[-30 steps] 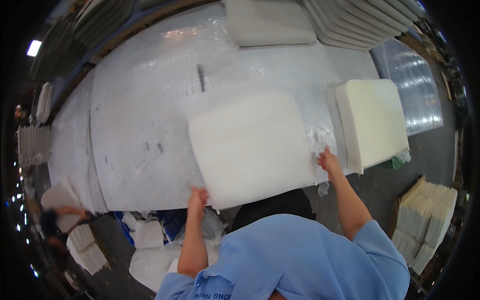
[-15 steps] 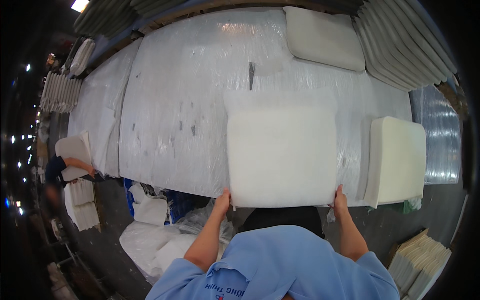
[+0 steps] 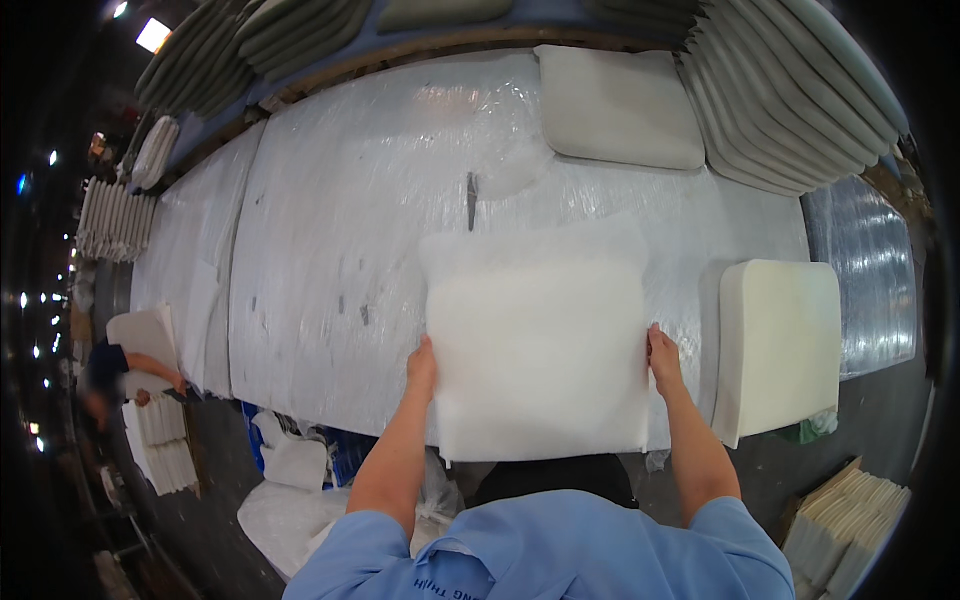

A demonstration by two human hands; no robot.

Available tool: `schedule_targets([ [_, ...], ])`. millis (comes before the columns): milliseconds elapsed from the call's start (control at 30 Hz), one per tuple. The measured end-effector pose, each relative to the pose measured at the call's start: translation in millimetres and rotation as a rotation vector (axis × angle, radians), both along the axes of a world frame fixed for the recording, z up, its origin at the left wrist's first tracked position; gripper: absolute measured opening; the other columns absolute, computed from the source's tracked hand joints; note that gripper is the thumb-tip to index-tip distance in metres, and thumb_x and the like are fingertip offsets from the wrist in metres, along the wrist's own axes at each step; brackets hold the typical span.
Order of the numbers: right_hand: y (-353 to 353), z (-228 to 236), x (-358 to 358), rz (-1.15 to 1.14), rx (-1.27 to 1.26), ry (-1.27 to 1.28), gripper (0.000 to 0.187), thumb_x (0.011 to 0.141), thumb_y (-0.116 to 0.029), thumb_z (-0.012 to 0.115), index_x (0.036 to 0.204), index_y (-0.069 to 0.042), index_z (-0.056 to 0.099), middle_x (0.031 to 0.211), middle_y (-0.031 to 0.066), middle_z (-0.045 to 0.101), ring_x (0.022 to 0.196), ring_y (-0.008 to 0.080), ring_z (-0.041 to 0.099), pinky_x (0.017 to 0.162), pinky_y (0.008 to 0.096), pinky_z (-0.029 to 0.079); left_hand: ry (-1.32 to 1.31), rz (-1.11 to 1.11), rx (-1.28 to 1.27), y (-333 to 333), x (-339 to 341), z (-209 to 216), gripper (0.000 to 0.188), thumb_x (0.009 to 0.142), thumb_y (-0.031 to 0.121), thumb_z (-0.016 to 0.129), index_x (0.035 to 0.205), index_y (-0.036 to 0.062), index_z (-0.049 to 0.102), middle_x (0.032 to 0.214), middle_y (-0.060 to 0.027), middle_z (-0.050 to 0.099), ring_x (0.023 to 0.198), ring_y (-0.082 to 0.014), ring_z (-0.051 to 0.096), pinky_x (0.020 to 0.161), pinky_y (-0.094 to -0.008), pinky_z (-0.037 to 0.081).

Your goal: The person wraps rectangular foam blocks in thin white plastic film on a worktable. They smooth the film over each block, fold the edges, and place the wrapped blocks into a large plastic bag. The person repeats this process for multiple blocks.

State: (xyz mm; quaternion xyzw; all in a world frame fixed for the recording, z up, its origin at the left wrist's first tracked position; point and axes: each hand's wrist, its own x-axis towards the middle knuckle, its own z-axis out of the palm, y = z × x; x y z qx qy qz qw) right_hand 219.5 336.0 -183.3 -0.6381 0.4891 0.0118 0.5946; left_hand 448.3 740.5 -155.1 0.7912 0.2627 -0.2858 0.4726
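In front of me on the plastic-wrapped table lies a white square cushion [image 3: 540,360], with a thin, translucent white cover or sheet [image 3: 530,245] showing past its far edge. My left hand [image 3: 422,370] grips the left side about midway along, its fingers partly hidden by the edge. On the opposite side my right hand [image 3: 664,360] is closed, thumb and fingers together at the cushion's edge; exactly what they pinch is too small to make out. The cushion's near edge hangs slightly over the table's front.
A stack of cream foam pads [image 3: 780,350] stands at the right. Behind are a grey cushion [image 3: 620,110] and a leaning row of grey cushions [image 3: 790,100]. A dark slim tool [image 3: 472,200] lies on the plastic wrap [image 3: 330,220]. A co-worker's arm [image 3: 155,370] shows far left.
Both my hands have moved from the cushion's near corners up along its sides to about the middle. The whole view has shifted a little, so the scene sits lower.
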Motion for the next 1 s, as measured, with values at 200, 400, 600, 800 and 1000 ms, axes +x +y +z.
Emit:
schedule_targets([
  [200, 7.4, 31.9, 45.2, 0.055, 0.15, 0.024, 0.057, 0.091, -0.035, 0.078, 0.127, 0.006, 0.062, 0.118, 0.017, 0.07, 0.105, 0.0241, 0.068, 0.091, 0.0373, 0.055, 0.072, 0.181, -0.188, -14.4, 11.4, 0.1, 0.08, 0.107, 0.063, 0.035, 0.145, -0.0051, 0.051, 0.144, -0.017, 0.059, 0.132, -0.0295, 0.057, 0.111, -0.038, 0.045],
  [400, 4.2, 81.0, 14.9, 0.066, 0.301, -0.112, 0.061, 0.08, -0.02, 0.086, 0.127, 0.009, 0.061, 0.12, 0.0202, 0.07, 0.105, 0.0295, 0.07, 0.095, 0.0409, 0.055, -0.014, 0.119, -0.478, -8.6, -5.6, 32.1, 0.081, 0.109, 0.062, 0.024, 0.157, -0.002, 0.035, 0.158, -0.0164, 0.045, 0.143, -0.03, 0.046, 0.118, -0.039, 0.037],
  [600, 35.4, 148.5, -9.6, 0.097, 0.352, -0.352, 0.066, 0.075, -0.009, 0.081, 0.135, 0.005, 0.058, 0.124, 0.017, 0.069, 0.114, 0.0309, 0.066, 0.104, 0.0446, 0.049, -0.225, 0.089, -0.563, 23.4, -1.0, 87.7, 0.082, 0.108, 0.065, 0.023, 0.158, 0.0008, 0.036, 0.159, -0.0149, 0.044, 0.145, -0.0289, 0.044, 0.119, -0.0388, 0.036],
  [800, 102.9, 186.2, -31.2, 0.022, 0.236, -0.6, 0.067, 0.066, 0.003, 0.082, 0.13, 0.0, 0.062, 0.122, 0.0124, 0.069, 0.116, 0.0282, 0.064, 0.103, 0.0428, 0.049, -0.437, 0.187, -0.516, 48.4, 24.2, 161.8, 0.086, 0.106, 0.068, 0.027, 0.157, 0.0001, 0.039, 0.158, -0.0144, 0.046, 0.145, -0.029, 0.042, 0.12, -0.0383, 0.033],
  [1000, 160.9, 172.5, -57.2, 0.425, -0.198, -0.597, 0.048, 0.074, -0.002, 0.082, 0.119, 0.001, 0.066, 0.115, 0.0134, 0.07, 0.111, 0.0271, 0.064, 0.099, 0.0417, 0.05, -0.533, 0.46, -0.517, 101.5, -1.0, 152.4, 0.094, 0.102, 0.075, 0.034, 0.16, 0.0014, 0.032, 0.163, -0.0131, 0.039, 0.15, -0.0289, 0.035, 0.124, -0.04, 0.022],
])
